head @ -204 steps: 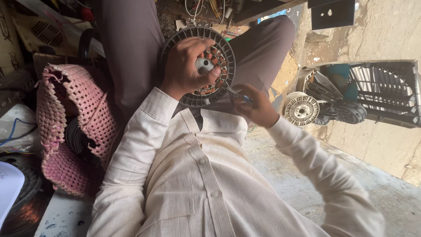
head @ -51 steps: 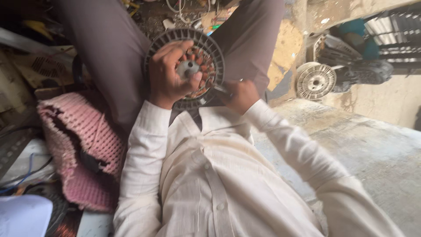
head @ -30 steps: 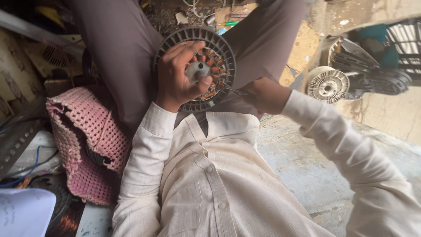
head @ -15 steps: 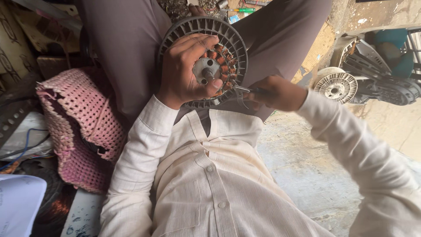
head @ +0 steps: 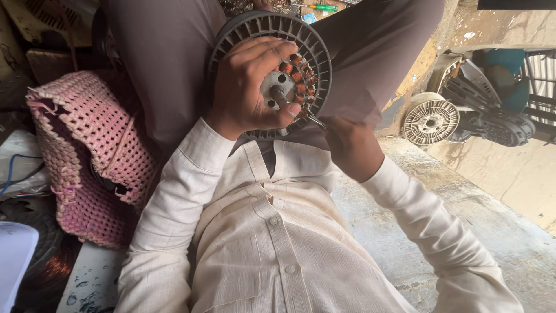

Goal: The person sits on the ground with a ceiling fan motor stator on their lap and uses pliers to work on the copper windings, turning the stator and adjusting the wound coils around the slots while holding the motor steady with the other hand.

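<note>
Two finned motor housings — one dark (head: 270, 72), one pale (head: 430, 122) — one pink woven bag (head: 92, 156).

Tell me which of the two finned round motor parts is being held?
The dark one on the lap, gripped by the left hand; the pale one lies untouched.

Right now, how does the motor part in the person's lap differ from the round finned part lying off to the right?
The motor part in the lap is dark, with copper windings showing at its centre; the finned part on the ground is pale and shows no copper. The lap one looks larger in view and is gripped by the left hand, with the right hand beside it; the other lies untouched. Both are round with radial fins.
</note>
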`<state>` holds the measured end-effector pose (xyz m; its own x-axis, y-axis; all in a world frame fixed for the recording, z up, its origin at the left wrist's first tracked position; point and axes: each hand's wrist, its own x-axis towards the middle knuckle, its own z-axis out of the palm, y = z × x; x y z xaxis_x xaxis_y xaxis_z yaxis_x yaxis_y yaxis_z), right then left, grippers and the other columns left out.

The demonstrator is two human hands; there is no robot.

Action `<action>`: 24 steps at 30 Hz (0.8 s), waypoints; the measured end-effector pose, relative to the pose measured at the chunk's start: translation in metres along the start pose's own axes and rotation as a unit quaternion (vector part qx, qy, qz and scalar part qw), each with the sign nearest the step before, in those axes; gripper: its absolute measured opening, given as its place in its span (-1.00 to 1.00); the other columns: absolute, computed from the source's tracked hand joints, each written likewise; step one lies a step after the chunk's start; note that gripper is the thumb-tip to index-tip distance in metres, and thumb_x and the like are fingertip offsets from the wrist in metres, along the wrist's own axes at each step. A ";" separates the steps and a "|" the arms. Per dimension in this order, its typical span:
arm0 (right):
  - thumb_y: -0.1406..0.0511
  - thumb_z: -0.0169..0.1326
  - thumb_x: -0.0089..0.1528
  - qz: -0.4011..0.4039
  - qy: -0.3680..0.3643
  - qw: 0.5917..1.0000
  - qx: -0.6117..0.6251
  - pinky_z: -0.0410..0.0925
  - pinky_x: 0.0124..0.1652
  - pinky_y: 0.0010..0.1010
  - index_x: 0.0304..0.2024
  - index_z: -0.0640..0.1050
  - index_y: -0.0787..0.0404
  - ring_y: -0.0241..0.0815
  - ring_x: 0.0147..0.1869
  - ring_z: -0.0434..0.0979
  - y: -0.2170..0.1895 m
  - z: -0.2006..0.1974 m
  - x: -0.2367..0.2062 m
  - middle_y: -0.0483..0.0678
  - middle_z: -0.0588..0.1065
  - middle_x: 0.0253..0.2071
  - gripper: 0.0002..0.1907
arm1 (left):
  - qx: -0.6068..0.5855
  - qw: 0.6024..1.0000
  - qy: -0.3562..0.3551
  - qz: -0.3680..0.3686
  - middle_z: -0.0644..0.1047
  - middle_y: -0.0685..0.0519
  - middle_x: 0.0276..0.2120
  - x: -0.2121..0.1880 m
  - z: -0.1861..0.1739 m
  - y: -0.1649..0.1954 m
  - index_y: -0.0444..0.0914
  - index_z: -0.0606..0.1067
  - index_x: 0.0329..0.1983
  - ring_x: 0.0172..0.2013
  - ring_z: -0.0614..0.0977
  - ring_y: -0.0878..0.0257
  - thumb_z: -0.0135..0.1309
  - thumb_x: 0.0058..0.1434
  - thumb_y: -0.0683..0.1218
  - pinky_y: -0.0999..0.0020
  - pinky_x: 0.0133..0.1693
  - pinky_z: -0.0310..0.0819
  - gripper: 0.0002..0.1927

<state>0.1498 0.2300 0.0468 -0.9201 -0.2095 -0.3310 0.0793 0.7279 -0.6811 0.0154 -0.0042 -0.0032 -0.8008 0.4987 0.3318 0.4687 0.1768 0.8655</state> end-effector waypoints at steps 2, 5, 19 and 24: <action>0.42 0.11 0.19 0.021 -0.052 0.997 0.050 0.44 -0.15 -0.23 0.09 0.54 0.28 0.07 -0.18 0.60 0.014 -0.001 0.007 0.11 0.55 -0.26 -0.61 | -0.001 1.000 -0.001 -0.012 0.62 -0.22 -0.03 0.000 -0.002 0.001 -0.42 0.53 0.11 0.08 0.66 -0.15 -0.02 0.29 0.48 0.02 0.23 0.52 -0.13; 0.34 0.25 0.08 0.067 -0.154 0.980 0.108 0.45 -0.19 -0.25 0.09 0.53 0.26 0.03 -0.20 0.59 0.033 -0.003 0.016 0.11 0.52 -0.24 -0.50 | -0.005 1.000 -0.009 -0.017 0.62 -0.22 -0.03 0.003 -0.002 0.003 -0.43 0.52 0.09 0.08 0.66 -0.16 -0.05 0.27 0.48 0.02 0.23 0.52 -0.13; 0.15 0.35 -0.03 0.141 -0.175 0.974 0.007 0.44 -0.15 -0.20 -0.23 0.58 0.22 0.03 -0.19 0.66 0.016 0.009 0.019 0.02 0.60 -0.36 -0.59 | -0.005 1.000 -0.008 -0.015 0.62 -0.25 -0.07 0.005 -0.001 0.008 -0.45 0.55 0.02 0.03 0.67 -0.17 -0.05 0.22 0.49 0.03 0.17 0.53 -0.11; 0.14 0.31 0.04 0.110 -0.115 0.987 0.006 0.43 -0.19 -0.21 -0.30 0.60 0.22 0.02 -0.25 0.65 0.013 0.016 0.016 0.01 0.59 -0.40 -0.67 | -0.006 1.000 -0.012 -0.007 0.62 -0.24 -0.11 0.007 -0.001 0.008 -0.46 0.54 0.02 0.00 0.67 -0.16 -0.05 0.22 0.48 0.01 0.18 0.53 -0.11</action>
<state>0.1423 0.2258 0.0221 -0.7692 -0.1913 -0.6097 0.2725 0.7648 -0.5838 0.0131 -0.0007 0.0060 -0.7982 0.5162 0.3103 0.4524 0.1736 0.8748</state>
